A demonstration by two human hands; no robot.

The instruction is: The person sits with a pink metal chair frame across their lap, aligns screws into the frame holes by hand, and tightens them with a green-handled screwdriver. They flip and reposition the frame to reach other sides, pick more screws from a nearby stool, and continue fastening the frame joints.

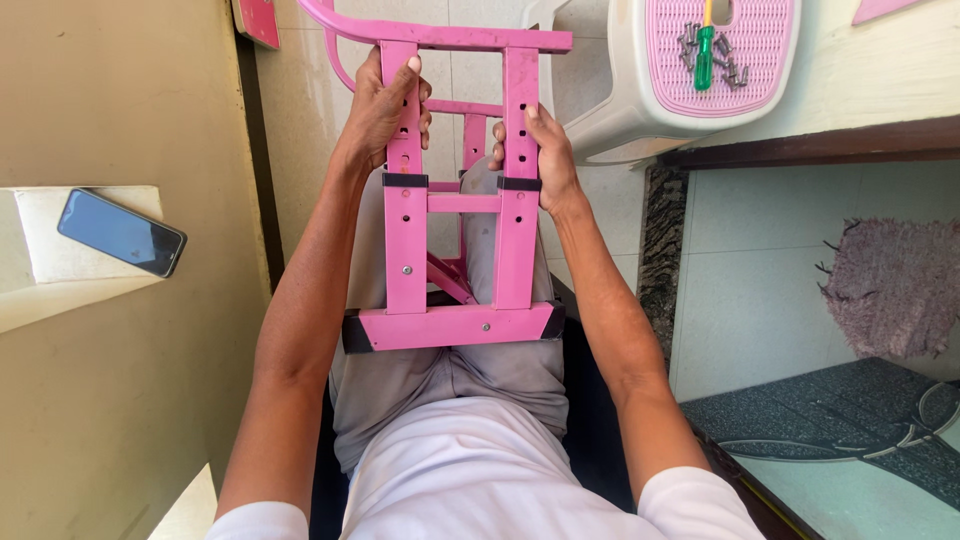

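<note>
- The floor (760, 260) is pale tile, with a dark patterned mat (850, 420) at the right edge and a shaggy purple rug (895, 285) beyond it.
- A tan wall (120, 100) fills the left side, with a white ledge (40, 270) jutting from it.
- The person sits in grey trousers and a white shirt, both bare arms stretched forward over the lap.
- The pink metal frame (455, 325) rests on the lap, its crossbar nearest the body, two drilled uprights pointing away and a curved pink tube at the far end.
- A white stool (640, 100) with a pink seat stands just past the frame, to the right.
- The left hand (385, 105) is wrapped round the left upright, fingers closed on it near the top.
- The right hand (535, 150) grips the right upright a little lower, fingers curled behind it, thumb along the front.
- A dark phone (121, 232) lies flat on the ledge, well apart from the hands.
- A green-handled screwdriver (705, 55) lies on the stool seat.
- Loose grey screws (725, 60) are scattered on both sides of the screwdriver, some touching it.
</note>
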